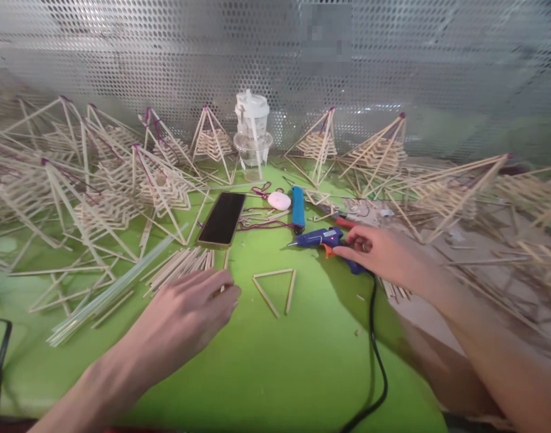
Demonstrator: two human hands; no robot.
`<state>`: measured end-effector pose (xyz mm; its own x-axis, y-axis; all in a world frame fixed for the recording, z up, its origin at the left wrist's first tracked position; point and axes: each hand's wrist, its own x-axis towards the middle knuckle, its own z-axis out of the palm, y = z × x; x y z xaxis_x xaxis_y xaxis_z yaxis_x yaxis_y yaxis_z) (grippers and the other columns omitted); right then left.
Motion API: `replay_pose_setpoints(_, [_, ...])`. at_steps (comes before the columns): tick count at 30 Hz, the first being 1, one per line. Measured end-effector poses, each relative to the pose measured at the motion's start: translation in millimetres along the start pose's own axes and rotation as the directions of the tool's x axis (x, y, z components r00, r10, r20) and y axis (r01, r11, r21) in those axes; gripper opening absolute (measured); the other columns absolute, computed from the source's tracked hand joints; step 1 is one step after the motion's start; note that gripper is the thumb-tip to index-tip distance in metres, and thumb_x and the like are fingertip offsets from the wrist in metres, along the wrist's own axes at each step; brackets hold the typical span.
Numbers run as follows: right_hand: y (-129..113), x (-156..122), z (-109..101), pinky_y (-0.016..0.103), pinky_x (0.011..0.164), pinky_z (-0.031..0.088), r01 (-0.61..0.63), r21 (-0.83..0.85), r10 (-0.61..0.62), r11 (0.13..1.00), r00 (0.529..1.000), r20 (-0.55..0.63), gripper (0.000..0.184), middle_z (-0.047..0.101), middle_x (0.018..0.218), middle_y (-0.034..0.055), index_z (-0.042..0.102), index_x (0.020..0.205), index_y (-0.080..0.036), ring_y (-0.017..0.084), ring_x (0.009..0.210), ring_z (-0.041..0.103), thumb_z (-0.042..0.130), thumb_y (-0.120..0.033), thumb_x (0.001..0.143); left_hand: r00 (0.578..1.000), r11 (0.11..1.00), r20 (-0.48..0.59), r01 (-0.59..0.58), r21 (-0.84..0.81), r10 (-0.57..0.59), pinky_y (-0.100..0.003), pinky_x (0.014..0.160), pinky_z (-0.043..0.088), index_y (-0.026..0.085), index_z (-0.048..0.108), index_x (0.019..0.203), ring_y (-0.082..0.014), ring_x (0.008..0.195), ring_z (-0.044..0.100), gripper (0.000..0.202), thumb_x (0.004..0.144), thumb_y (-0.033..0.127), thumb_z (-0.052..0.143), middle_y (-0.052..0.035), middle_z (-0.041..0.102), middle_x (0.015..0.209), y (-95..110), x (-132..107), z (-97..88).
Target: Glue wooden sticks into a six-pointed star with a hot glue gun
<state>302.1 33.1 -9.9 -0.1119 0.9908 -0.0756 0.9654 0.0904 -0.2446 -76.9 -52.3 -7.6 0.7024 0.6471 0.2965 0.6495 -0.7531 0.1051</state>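
My left hand (192,307) is at the near end of a pile of thin wooden sticks (178,267), its fingers bent together. What lies between the fingertips is hidden. My right hand (377,252) has its thumb and fingers around the handle of a blue hot glue gun (318,237) with an orange trigger. The gun rests low over the table, nozzle pointing left, and its black cord runs down to the front edge. Between my hands, three sticks form a triangle (274,291) flat on the green table (275,373); its sides do not meet at the near corner.
Several stick pyramids (162,180) crowd the left, back and right. Behind the phone (222,219) stands a lidded plastic cup (252,132). A blue tool handle (298,207), a pinkish oval object (279,201) and purple cord are mid-table. Clear glue sticks (117,288) lie at left.
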Motion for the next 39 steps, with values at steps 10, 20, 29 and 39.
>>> replay_pose_setpoints(10, [0, 1, 13, 0.032, 0.051, 0.035, 0.042, 0.026, -0.041, 0.999, 0.999, -0.015, 0.059, 0.082, 0.101, 0.007, 0.064, 0.07, -0.024, 0.019, 0.056, 0.061, 0.063, -0.079, 0.09, 0.984, 0.987, 0.091, 0.149, 0.058, -0.154, -0.028, 0.056, 0.041, 0.019, 0.059, 0.089, -0.0158, 0.059, 0.052, 0.025, 0.109, 0.013, 0.046, 0.0014, 0.057, 0.07, -20, 33, -9.9])
replay_pose_setpoints(20, [-6, -6, 9, 0.033, 0.057, 0.036, 0.032, -0.033, -0.038, 0.999, 0.981, -0.192, 0.054, 0.076, 0.078, 0.0062, 0.062, 0.078, -0.026, 0.025, 0.064, 0.065, 0.061, -0.078, 0.092, 0.974, 0.983, 0.146, -0.165, -0.079, 0.175, -0.043, 0.108, 0.056, 0.017, 0.072, 0.13, -0.0246, 0.117, 0.069, 0.03, 0.109, 0.013, 0.05, -0.0095, 0.072, 0.13, -24, 57, 3.6])
replay_pose_setpoints(29, [-5, -5, 16, 0.032, 0.055, 0.035, -0.004, -0.009, 0.002, 1.0, 0.971, -0.241, 0.072, 0.076, 0.077, 0.0062, 0.061, 0.077, -0.026, 0.023, 0.059, 0.062, 0.037, -0.093, 0.09, 0.959, 0.958, 0.037, 0.28, 0.057, -0.282, -0.066, 0.124, 0.042, 0.017, 0.061, 0.149, -0.0393, 0.149, 0.05, 0.044, 0.111, 0.037, 0.053, -0.0185, 0.054, 0.16, -42, 47, 19.1])
replay_pose_setpoints(39, [-2, -4, 18, 0.033, 0.057, 0.038, -0.021, 0.045, 0.031, 0.999, 0.977, -0.212, 0.066, 0.074, 0.073, 0.0032, 0.062, 0.078, -0.027, 0.024, 0.06, 0.064, 0.045, -0.089, 0.089, 0.836, 0.852, 0.163, 0.519, 0.076, -0.524, -0.068, 0.132, 0.023, 0.013, 0.051, 0.16, -0.0428, 0.156, 0.043, 0.065, 0.109, 0.053, 0.048, -0.0217, 0.054, 0.162, -51, 47, 23.9])
